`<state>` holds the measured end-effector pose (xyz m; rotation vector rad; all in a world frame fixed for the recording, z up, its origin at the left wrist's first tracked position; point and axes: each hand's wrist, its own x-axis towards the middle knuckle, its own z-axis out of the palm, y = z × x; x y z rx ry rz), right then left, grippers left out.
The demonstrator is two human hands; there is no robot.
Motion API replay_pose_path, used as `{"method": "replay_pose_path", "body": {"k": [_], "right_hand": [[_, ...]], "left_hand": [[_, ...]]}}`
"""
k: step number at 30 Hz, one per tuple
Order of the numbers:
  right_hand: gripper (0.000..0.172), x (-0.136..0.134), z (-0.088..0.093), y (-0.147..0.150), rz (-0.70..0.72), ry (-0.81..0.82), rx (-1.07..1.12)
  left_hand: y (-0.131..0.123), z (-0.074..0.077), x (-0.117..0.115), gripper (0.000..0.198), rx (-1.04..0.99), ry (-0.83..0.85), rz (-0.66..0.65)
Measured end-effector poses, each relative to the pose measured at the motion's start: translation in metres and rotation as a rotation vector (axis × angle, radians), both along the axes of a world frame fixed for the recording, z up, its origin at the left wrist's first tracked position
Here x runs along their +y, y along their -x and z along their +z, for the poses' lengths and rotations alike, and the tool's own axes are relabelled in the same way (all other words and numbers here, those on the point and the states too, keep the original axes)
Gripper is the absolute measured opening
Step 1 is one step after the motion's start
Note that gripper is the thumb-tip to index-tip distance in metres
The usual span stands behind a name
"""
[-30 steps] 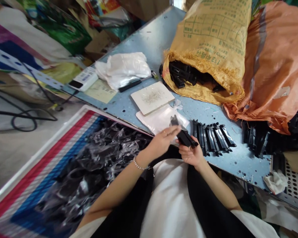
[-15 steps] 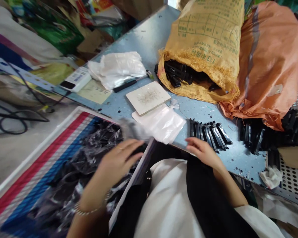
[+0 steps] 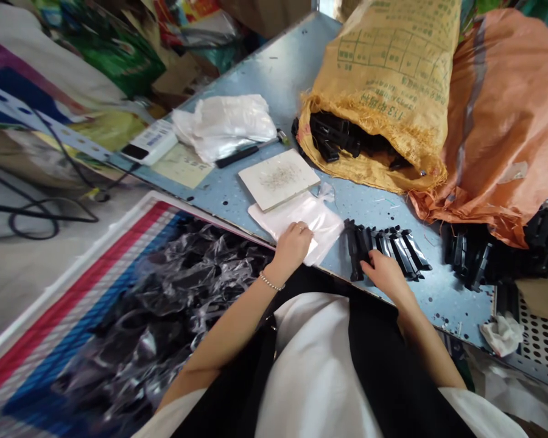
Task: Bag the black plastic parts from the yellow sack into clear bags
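Left hand (image 3: 293,244): ring on one finger, beaded bracelet (image 3: 271,281) at the wrist. Fingers bent and close together, resting on the near part of the flat plastic bags (image 3: 324,220); I cannot tell from here whether they pinch one or merely press.

Right hand (image 3: 386,272): thumb and forefinger a narrow gap apart, at the near ends of the black parts (image 3: 406,250); whether they grip a part, I cannot tell.

Black parts, long and slim: laid side by side in a row on the blue table (image 3: 278,67), close to its near edge, just right of the bags. Several shine; the leftmost one looks dull.

White board (image 3: 281,177), one: strewn with fine bits, overlapping the far part of the flat bags.

Beyond the board, leftward: black-handled tool (image 3: 238,156); bundle of white plastic (image 3: 237,121); yellowish paper (image 3: 187,169) with writing; white device (image 3: 150,143), dark at one end.

Yellow sack (image 3: 393,67): lying with its mouth toward the person, black pieces inside.

Orange sack (image 3: 506,115): beside the yellow one; more black pieces (image 3: 468,255) by its near end.

Striped crate (image 3: 80,286), red, white and blue: left of the person, below the table, filled with black items in clear plastic (image 3: 173,304).
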<state>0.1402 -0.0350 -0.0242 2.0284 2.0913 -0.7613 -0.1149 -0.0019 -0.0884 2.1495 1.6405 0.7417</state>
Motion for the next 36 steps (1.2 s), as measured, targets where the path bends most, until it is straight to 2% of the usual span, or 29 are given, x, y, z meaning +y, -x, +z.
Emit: {"method": "replay_pose_path", "body": {"k": [2,5,7,9,11,13,16,18,20,23,28,33,36], "right_hand": [[0.026,-0.003,-0.002,-0.013,-0.103,0.069,0.36],[0.032,-0.011,-0.007,-0.021,-0.302,0.236,0.917],[0.032,-0.017,-0.014,-0.015,-0.408,0.393,1.202],[0.032,-0.02,-0.023,-0.001,-0.505,0.601,1.446],[0.034,-0.02,-0.035,0.017,-0.554,0.803,1.602],[0.034,-0.017,-0.048,0.035,-0.578,0.97,1.709],[0.034,-0.011,-0.065,0.057,-0.659,1.134,1.934],[0.034,-0.009,-0.072,0.064,-0.718,1.192,2.096],[0.033,-0.008,-0.075,0.069,-0.739,1.222,2.178],[0.026,-0.006,-0.075,0.071,-0.782,1.206,2.183],[0.026,-0.009,-0.07,0.069,-0.816,1.128,2.159],[0.03,-0.015,-0.065,0.069,-0.698,1.112,2.152],[0.032,-0.009,-0.064,0.072,-0.623,1.012,2.023]], "left_hand": [[0.008,0.001,0.012,0.016,-0.079,0.079,0.042],[0.028,0.004,0.027,0.021,-0.303,0.327,0.113],[0.035,0.006,0.034,0.024,-0.424,0.47,0.131],[0.037,0.008,0.037,0.02,-0.497,0.513,0.154],[0.035,0.008,0.036,0.013,-0.506,0.44,0.164],[0.033,0.007,0.031,0.013,-0.414,0.29,0.107],[0.034,0.005,0.021,0.031,-0.184,0.084,-0.008],[0.036,0.004,0.016,0.039,-0.1,0.043,-0.048],[0.037,0.002,0.011,0.049,-0.094,0.067,-0.062],[0.038,0.003,0.006,0.061,-0.183,0.134,-0.034],[0.032,0.007,-0.002,0.064,-0.236,0.12,-0.023],[0.027,0.003,-0.004,0.074,-0.321,0.136,-0.005],[0.026,0.011,-0.01,0.075,-0.299,0.106,0.022]]}}
